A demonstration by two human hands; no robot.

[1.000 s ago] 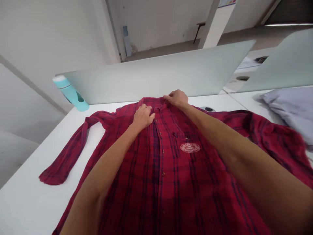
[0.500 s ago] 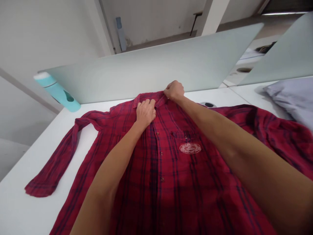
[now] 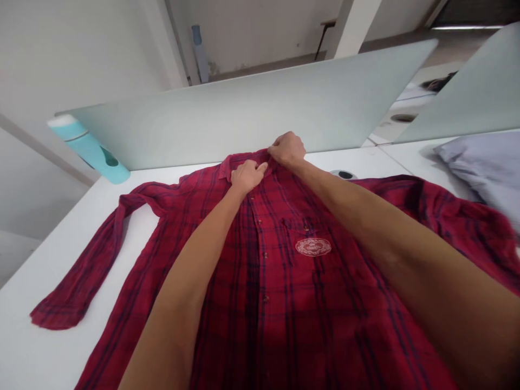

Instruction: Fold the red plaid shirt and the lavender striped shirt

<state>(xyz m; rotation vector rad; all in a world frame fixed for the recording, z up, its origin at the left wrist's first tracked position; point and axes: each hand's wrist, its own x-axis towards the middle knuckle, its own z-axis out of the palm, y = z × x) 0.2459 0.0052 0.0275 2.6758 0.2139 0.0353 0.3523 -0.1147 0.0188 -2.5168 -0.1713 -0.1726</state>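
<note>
We see a red plaid shirt (image 3: pixel 284 303) lying front up on a white worktop (image 3: pixel 140 233), its long axis running from the bottom edge to the collar (image 3: pixel 226 169) at upper centre. Our right hand (image 3: pixel 287 148), higher in the frame, pinches the collar's right side; our left hand (image 3: pixel 247 176) curls just below-left, its grip unclear.
</note>
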